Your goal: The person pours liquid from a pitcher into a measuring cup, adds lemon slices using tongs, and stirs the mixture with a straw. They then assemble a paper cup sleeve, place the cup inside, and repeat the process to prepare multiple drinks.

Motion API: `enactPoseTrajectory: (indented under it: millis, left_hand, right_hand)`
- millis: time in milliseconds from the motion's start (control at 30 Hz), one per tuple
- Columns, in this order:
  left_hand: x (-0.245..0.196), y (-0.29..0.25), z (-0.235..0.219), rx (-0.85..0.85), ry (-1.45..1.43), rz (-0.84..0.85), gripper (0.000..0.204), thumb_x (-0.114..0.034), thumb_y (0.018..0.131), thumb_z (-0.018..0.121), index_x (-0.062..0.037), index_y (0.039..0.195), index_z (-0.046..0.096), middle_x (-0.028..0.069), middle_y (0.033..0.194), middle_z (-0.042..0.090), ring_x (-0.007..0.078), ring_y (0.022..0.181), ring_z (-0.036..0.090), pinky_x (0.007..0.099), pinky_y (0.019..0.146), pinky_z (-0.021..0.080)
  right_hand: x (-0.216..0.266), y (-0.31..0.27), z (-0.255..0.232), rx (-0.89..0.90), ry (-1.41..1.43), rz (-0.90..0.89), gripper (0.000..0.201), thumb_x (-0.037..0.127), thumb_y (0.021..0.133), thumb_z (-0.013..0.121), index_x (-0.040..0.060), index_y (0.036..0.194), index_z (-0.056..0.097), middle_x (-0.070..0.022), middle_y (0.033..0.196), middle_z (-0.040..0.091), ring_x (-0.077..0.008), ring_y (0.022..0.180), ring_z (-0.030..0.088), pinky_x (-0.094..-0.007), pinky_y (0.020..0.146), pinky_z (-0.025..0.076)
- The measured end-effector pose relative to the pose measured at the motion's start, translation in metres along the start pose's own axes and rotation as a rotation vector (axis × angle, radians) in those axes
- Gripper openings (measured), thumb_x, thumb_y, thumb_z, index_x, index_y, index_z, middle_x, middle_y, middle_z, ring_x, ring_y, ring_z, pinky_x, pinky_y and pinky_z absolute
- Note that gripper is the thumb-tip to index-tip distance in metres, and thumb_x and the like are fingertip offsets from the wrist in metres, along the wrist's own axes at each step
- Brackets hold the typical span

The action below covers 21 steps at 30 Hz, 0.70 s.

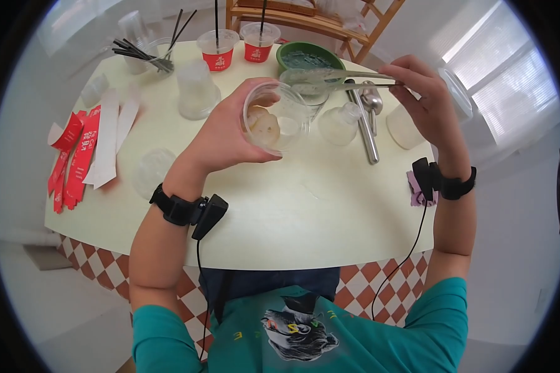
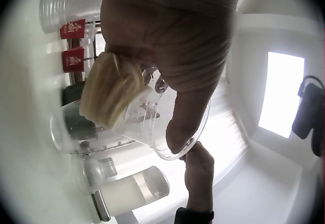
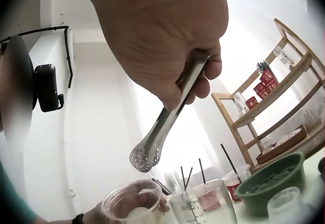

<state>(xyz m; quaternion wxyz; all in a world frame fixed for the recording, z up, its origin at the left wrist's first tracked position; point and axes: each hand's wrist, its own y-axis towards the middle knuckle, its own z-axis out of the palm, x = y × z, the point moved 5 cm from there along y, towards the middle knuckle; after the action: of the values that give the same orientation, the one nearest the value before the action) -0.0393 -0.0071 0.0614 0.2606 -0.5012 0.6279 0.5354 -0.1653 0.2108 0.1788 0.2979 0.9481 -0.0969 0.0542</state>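
Note:
My left hand point(image 1: 230, 127) grips a clear plastic cup point(image 1: 289, 118) tilted over the table, fingers and thumb curled round it. Pale, cream-coloured pieces point(image 1: 263, 126) lie inside the cup; the left wrist view shows them point(image 2: 109, 89) through its wall. My right hand point(image 1: 422, 87) pinches the handle end of metal tongs point(image 1: 348, 81), whose tips are beside the cup's upper right. In the right wrist view the tongs' perforated ends point(image 3: 146, 155) are close together above the cup point(image 3: 132, 201), with nothing seen between them.
A green bowl point(image 1: 311, 57), two red-labelled cups with straws point(image 1: 218, 51), and stacked clear cups point(image 1: 196, 90) stand at the back. Red sleeves point(image 1: 81, 158) lie left. Right are a clear bottle point(image 1: 340, 124), a metal rod point(image 1: 368, 140), a scoop point(image 1: 372, 99) and a whitish container point(image 1: 406, 127).

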Motion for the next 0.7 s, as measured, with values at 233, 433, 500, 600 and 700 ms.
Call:
enactPoseTrajectory:
  millis: [233, 433, 500, 600, 700]
  left_hand:
    - [0.001, -0.002, 0.005, 0.042, -0.021, -0.034, 0.093, -0.006, 0.049, 0.085, -0.0061, 0.133, 0.044, 0.0054, 0.126, 0.053, 0.0208, 0.119, 0.052, 0.0331, 0.102, 0.042]
    - [0.0, -0.002, 0.004, 0.059, 0.033, -0.039, 0.092, -0.005, 0.051, 0.084, -0.0075, 0.133, 0.043, 0.0054, 0.125, 0.054, 0.0202, 0.12, 0.052, 0.0341, 0.102, 0.042]
    - [0.001, -0.002, 0.003, 0.055, 0.05, -0.037, 0.092, -0.006, 0.051, 0.085, -0.0076, 0.133, 0.043, 0.0057, 0.124, 0.054, 0.0199, 0.12, 0.052, 0.0343, 0.102, 0.042]
    - [0.006, -0.001, 0.002, 0.044, 0.044, -0.043, 0.092, -0.006, 0.051, 0.085, -0.0073, 0.133, 0.044, 0.007, 0.122, 0.056, 0.0203, 0.119, 0.052, 0.0343, 0.103, 0.041]
    - [0.01, 0.0, 0.0, 0.025, 0.033, 0.005, 0.09, -0.012, 0.053, 0.086, -0.0108, 0.132, 0.042, 0.012, 0.119, 0.059, 0.0238, 0.116, 0.055, 0.0341, 0.099, 0.043]
  right_hand:
    - [0.04, 0.013, 0.032, 0.108, -0.15, -0.241, 0.023, -0.001, 0.075, 0.068, 0.0031, 0.098, 0.065, -0.0067, 0.088, 0.058, -0.0269, 0.082, 0.058, -0.0377, 0.069, 0.047]
    - [0.047, 0.016, 0.034, 0.151, -0.236, -0.308, 0.018, 0.003, 0.075, 0.068, 0.0029, 0.094, 0.066, -0.0064, 0.084, 0.057, -0.0265, 0.081, 0.057, -0.0382, 0.067, 0.047]
    - [0.048, 0.015, 0.032, 0.159, -0.242, -0.311, 0.017, 0.004, 0.075, 0.068, 0.0029, 0.093, 0.066, -0.0064, 0.083, 0.057, -0.0265, 0.08, 0.057, -0.0381, 0.067, 0.047]
    - [0.048, 0.014, 0.029, 0.153, -0.238, -0.305, 0.017, 0.002, 0.075, 0.067, 0.0029, 0.093, 0.066, -0.0063, 0.083, 0.057, -0.0262, 0.079, 0.057, -0.0377, 0.067, 0.047]
    - [0.042, 0.014, 0.026, 0.114, -0.167, -0.243, 0.017, 0.0, 0.076, 0.067, 0.0028, 0.093, 0.066, -0.0062, 0.083, 0.056, -0.0261, 0.077, 0.057, -0.0376, 0.067, 0.047]
